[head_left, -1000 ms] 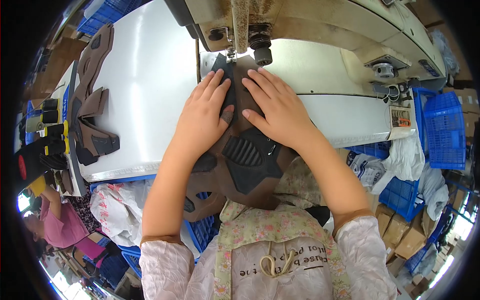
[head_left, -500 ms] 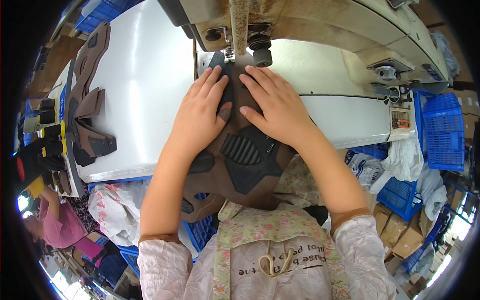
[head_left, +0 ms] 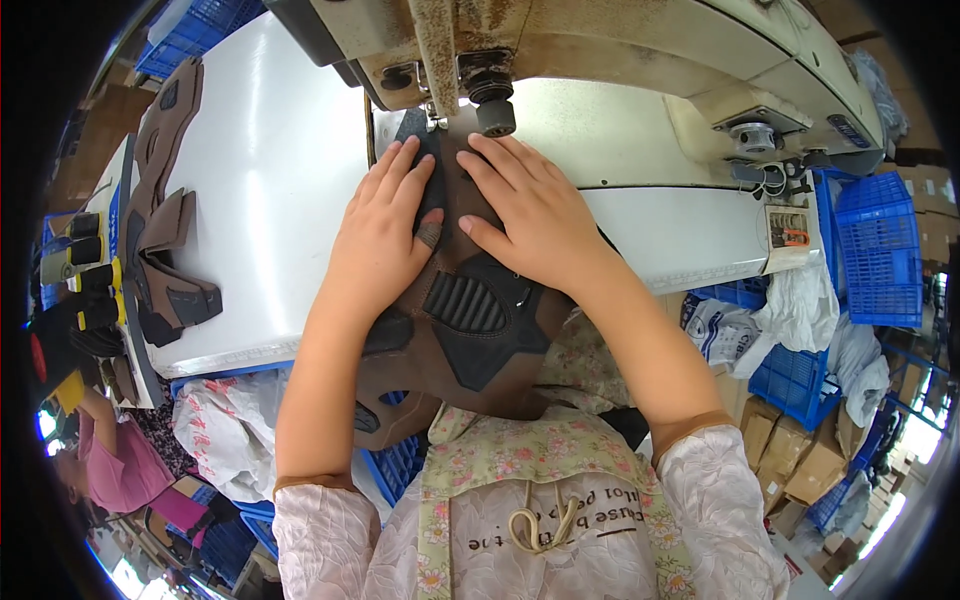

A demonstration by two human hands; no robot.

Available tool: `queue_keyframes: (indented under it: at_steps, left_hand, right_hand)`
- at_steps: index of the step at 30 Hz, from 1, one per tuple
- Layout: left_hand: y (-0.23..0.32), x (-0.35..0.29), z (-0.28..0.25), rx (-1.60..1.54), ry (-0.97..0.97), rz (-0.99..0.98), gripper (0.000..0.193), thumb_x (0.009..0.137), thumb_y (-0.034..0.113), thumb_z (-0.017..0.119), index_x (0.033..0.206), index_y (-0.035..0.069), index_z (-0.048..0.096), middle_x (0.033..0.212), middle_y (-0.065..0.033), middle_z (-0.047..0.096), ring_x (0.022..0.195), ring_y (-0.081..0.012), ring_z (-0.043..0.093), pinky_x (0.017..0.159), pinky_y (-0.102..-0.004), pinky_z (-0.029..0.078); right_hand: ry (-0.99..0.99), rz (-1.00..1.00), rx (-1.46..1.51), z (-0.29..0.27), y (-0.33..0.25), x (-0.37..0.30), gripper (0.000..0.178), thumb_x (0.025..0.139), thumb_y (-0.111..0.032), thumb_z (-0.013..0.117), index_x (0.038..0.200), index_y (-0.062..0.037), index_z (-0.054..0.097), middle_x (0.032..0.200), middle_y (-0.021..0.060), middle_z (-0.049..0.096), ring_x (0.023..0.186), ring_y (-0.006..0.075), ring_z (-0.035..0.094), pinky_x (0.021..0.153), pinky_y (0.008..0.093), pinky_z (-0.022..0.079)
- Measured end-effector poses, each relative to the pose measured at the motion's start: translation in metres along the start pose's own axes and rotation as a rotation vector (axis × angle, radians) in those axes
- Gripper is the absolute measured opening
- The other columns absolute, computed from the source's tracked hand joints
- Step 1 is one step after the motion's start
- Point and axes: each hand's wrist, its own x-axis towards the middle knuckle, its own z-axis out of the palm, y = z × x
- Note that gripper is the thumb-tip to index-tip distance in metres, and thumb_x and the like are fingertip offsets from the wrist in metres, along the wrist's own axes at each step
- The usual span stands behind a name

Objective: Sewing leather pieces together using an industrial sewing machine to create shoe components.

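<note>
A brown and black shoe upper [head_left: 480, 345], with a ribbed dark panel, runs from under the sewing machine's presser foot [head_left: 437, 120] toward my apron, its near part hanging over the table's front edge. My left hand [head_left: 375, 240] lies flat on the left side of the piece, fingers stretched toward the foot and a dark wrap on the thumb. On the right side, my right hand [head_left: 535, 220] rests with its fingers spread. Neither hand grips anything. The sewing machine [head_left: 600, 45] arches over the far end of the piece; the needle tip is too small to make out.
More brown shoe uppers [head_left: 165, 250] lie along the left of the white table [head_left: 260, 200]. Beyond them are dark and yellow spools [head_left: 95, 290]. Blue crates [head_left: 880, 245] and cardboard boxes [head_left: 800, 455] stand at right. A person in pink [head_left: 125, 465] is at far left.
The whole view has shifted slightly, so everything appears a little further left. Both hands keep nearly the same place on the shoe upper, close to the presser foot.
</note>
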Motion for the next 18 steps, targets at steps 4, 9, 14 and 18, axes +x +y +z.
queue_keyframes:
  at_steps: [4, 9, 14, 18]
  left_hand:
    - [-0.0002, 0.0, 0.0004, -0.004, 0.008, 0.005, 0.05, 0.086, 0.013, 0.063, 0.133, 0.0, 0.051, 0.147, -0.0167, 0.044, 0.139, -0.0364, 0.037, 0.112, -0.0443, 0.033]
    - [0.0004, 0.001, 0.0002, 0.022, -0.003, 0.011, 0.051, 0.087, 0.012, 0.062, 0.137, 0.006, 0.051, 0.148, -0.0169, 0.043, 0.138, -0.0373, 0.037, 0.112, -0.0442, 0.033]
    - [0.0001, 0.0009, 0.0017, 0.072, -0.017, 0.031, 0.051, 0.089, 0.012, 0.059, 0.14, 0.012, 0.051, 0.148, -0.0171, 0.042, 0.137, -0.0374, 0.038, 0.113, -0.0439, 0.033]
    - [-0.0003, 0.0001, 0.002, 0.074, -0.022, 0.015, 0.05, 0.09, 0.012, 0.058, 0.14, 0.012, 0.052, 0.148, -0.017, 0.042, 0.137, -0.0374, 0.038, 0.113, -0.0443, 0.033]
  right_hand:
    - [0.007, -0.002, 0.011, 0.0009, -0.0005, 0.0004, 0.058, 0.084, -0.034, 0.065, 0.13, -0.0007, 0.054, 0.138, 0.0173, 0.051, 0.135, 0.0332, 0.042, 0.112, 0.0441, 0.033]
    - [0.016, -0.003, 0.005, 0.0034, 0.0002, 0.0001, 0.057, 0.084, -0.034, 0.066, 0.129, -0.0006, 0.055, 0.137, 0.0168, 0.052, 0.134, 0.0331, 0.042, 0.112, 0.044, 0.033]
    - [0.041, -0.004, -0.004, 0.0027, -0.0001, 0.0002, 0.057, 0.083, -0.033, 0.066, 0.129, -0.0009, 0.055, 0.137, 0.0167, 0.052, 0.134, 0.0325, 0.043, 0.112, 0.0435, 0.034]
    - [0.042, -0.01, -0.015, 0.0051, 0.0002, -0.0008, 0.057, 0.084, -0.033, 0.066, 0.129, -0.001, 0.055, 0.138, 0.0169, 0.052, 0.134, 0.0324, 0.043, 0.112, 0.0433, 0.034]
